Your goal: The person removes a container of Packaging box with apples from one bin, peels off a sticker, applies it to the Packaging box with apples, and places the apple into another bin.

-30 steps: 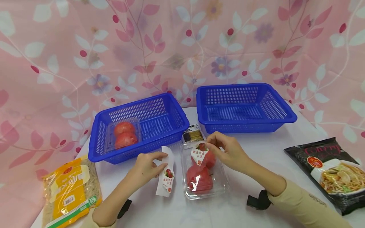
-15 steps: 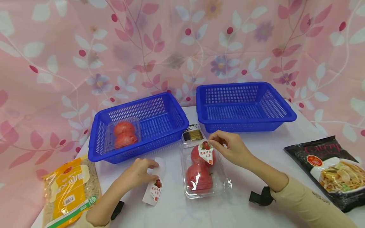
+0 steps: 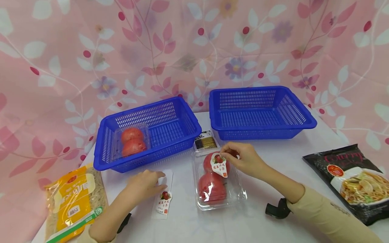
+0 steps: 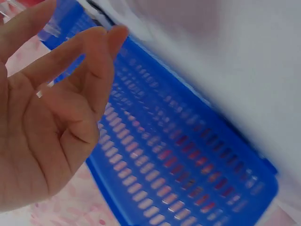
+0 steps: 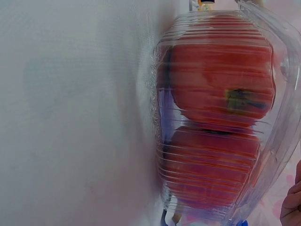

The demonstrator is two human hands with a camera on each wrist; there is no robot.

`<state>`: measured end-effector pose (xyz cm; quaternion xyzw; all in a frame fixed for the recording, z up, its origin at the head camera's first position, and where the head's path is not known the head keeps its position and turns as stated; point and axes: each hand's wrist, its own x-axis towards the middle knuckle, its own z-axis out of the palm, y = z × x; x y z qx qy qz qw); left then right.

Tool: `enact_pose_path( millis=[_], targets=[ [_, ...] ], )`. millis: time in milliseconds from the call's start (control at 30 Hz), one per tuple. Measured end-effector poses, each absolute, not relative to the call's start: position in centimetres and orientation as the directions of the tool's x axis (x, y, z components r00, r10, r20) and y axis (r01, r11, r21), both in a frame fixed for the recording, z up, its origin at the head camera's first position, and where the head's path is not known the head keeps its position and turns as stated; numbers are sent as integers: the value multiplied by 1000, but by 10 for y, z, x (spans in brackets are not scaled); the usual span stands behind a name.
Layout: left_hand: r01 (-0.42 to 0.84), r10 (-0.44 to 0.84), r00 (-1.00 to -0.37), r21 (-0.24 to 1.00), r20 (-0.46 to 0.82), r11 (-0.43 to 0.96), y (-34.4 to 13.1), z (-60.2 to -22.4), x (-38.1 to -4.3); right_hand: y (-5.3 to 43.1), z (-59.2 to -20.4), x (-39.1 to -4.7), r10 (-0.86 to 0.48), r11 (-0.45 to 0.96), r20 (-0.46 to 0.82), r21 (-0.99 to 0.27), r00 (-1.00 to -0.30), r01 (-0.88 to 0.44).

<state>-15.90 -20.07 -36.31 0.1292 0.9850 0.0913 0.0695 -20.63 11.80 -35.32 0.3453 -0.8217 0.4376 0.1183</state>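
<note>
In the head view my right hand (image 3: 244, 158) pinches the corner of a white sticker (image 3: 218, 164) printed with red fruit and lettering. The sticker overlaps the upper apple in a clear plastic box (image 3: 234, 199) holding two red apples (image 3: 212, 187). The right wrist view shows the ribbed side of this box (image 5: 211, 127), with a fingertip edge at far right. My left hand (image 3: 144, 185) has loosely bent fingers over a white backing strip (image 3: 156, 206) on the table; a second sticker (image 3: 164, 202) lies on it. The left wrist view shows nothing between the left hand's (image 4: 51, 113) fingers.
A blue basket (image 3: 170, 155) at back left holds another clear box (image 3: 147, 135) of red fruit. A second blue basket (image 3: 258, 133) stands at back right. A small dark packet (image 3: 205, 141) lies between them. Noodle bags lie left (image 3: 73, 206) and right (image 3: 343, 182).
The left hand has moved left and down with the backing strip, which now lies flat under relaxed fingers. The right hand has shifted the pinched sticker slightly right over the upper apple.
</note>
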Motion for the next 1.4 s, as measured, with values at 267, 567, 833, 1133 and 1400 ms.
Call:
enact_pose_path(
  millis=[267,567,833,1133,1400],
  targets=[
    [624,593,-765,65,251,778,-166,-349,-152,114,-356,-207,-504,394,429,-659,-750,-641],
    [788,759,-542,-94,362,608,-131,-343,-162,113,-357,-210,-533,399,432,-631,-728,-666],
    [812,814,-519,-146,262,565,-113,-352,-164,113,-364,-215,-553,404,434,-608,-712,-684],
    [820,814,-548,-70,191,568,-107,-365,-164,112,-369,-215,-573,393,472,-558,-670,-730],
    [830,820,-540,-41,192,556,-108,-368,-162,111,-373,-217,-579,400,532,-475,-618,-784]
  ],
)
